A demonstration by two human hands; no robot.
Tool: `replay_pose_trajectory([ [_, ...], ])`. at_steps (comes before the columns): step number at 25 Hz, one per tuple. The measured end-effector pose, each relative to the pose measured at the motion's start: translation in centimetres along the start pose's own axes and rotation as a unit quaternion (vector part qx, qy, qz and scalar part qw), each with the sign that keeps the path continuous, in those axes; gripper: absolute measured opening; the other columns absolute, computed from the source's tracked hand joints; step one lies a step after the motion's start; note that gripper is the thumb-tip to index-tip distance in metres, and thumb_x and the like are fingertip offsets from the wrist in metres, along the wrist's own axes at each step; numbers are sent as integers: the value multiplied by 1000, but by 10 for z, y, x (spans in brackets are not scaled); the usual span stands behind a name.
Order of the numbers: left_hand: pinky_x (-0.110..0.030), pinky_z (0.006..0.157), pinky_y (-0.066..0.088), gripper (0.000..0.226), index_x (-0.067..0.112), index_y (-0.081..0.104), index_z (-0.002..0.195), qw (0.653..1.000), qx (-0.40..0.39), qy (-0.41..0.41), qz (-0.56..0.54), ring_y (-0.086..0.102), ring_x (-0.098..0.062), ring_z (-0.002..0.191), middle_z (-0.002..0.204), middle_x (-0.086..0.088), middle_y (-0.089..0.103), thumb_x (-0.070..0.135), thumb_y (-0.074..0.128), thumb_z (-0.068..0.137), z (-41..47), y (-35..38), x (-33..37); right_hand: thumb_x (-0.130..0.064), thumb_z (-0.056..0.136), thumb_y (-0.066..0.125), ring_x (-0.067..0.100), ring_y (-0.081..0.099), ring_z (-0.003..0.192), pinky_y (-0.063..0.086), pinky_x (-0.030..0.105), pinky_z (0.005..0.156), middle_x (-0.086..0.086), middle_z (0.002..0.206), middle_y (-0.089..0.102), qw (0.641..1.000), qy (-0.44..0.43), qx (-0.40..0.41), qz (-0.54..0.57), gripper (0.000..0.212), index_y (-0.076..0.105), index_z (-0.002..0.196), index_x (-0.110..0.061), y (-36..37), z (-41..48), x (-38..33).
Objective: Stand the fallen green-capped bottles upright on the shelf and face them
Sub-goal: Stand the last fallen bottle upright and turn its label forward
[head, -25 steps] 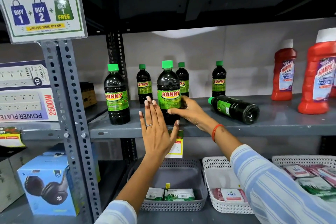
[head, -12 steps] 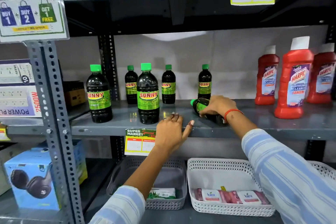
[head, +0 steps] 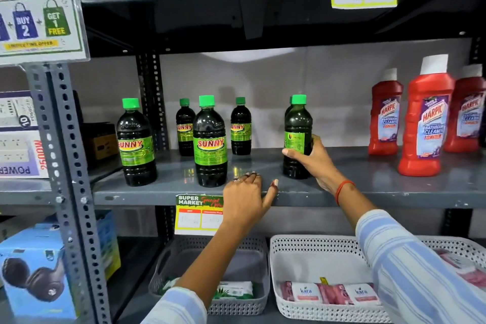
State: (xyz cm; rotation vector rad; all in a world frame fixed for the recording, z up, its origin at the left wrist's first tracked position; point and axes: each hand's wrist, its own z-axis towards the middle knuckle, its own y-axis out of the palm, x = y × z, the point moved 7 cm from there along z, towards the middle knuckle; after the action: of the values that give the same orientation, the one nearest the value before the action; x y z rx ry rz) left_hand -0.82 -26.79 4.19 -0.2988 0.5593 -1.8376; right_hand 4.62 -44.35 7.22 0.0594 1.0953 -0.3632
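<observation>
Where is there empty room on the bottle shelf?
Bare shelf lies between the bottle in the right hand and the red Harpic bottles. A smaller gap sits behind the left hand. The left half is crowded.

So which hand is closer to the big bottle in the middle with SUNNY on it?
The left hand. It rests on the shelf edge, just right of that bottle. The right hand is farther right, holding another bottle.

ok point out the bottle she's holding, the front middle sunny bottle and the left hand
held bottle (head: 298, 123): head view, on its dark shoulder above the label
front middle Sunny bottle (head: 210, 148): head view, on its front label
left hand (head: 243, 201): head view, on the back of the hand
</observation>
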Motion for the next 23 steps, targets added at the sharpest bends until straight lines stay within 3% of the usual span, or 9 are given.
replay_pose_trajectory([
  [4,-25,46,40,54,15,62,66,1000,13,-7,-2,62,-20,54,62,0,66,52,30,90,0,2,0,-44,56,83,21,50,114,46,32,92,7,114,55,992,-1,24,-121,69,56,114,-18,-1,7,4],
  [6,-25,46,40,54,15,63,65,1000,17,-10,-5,62,-20,55,62,-1,66,51,31,89,1,2,-1,-34,59,85,18,58,101,50,28,82,5,110,61,997,9,12,-78,70,53,119,-17,-1,7,5],
  [9,-26,47,42,53,15,63,65,1000,27,-9,-6,62,-20,55,62,-1,67,51,32,89,-1,2,-1,-8,74,74,13,59,84,44,16,66,6,104,63,999,39,9,-23,52,51,120,-10,-4,9,12],
  [11,-26,48,43,53,14,63,65,1000,28,-12,-8,63,-21,56,63,-1,67,51,32,89,-1,3,-2,-18,71,77,17,60,90,48,20,70,7,105,65,999,38,17,-34,47,53,111,-14,-2,7,8],
  [13,-26,50,44,54,14,65,67,999,26,-19,-7,64,-21,58,65,-1,69,51,33,89,-2,4,-2,-50,47,86,23,60,103,54,35,85,7,112,64,992,30,45,-114,82,50,114,-19,-3,7,7],
  [15,-27,52,44,54,14,67,68,999,30,-22,-5,65,-21,60,68,-1,70,51,33,88,-2,5,-3,-53,38,87,26,59,108,51,43,94,6,116,62,989,11,48,-140,103,42,125,-19,-4,9,7],
  [19,-27,51,44,54,13,65,66,999,32,-20,-10,64,-21,58,64,-1,69,51,33,88,-2,4,-3,-14,63,79,24,61,107,49,36,93,3,109,62,996,38,24,-76,82,36,132,-16,-3,6,9],
  [21,-26,51,44,53,14,64,64,999,32,-21,-12,63,-22,57,63,-1,68,51,34,88,-2,4,-2,-26,59,79,26,57,114,49,39,96,6,115,60,996,36,18,-85,85,37,132,-17,0,6,7],
  [23,-27,51,44,53,14,64,64,999,31,-25,-13,63,-22,57,62,-2,68,50,34,88,-2,4,-2,-47,50,82,28,45,125,43,44,103,9,124,52,985,19,31,-170,101,35,134,-16,1,6,3],
])
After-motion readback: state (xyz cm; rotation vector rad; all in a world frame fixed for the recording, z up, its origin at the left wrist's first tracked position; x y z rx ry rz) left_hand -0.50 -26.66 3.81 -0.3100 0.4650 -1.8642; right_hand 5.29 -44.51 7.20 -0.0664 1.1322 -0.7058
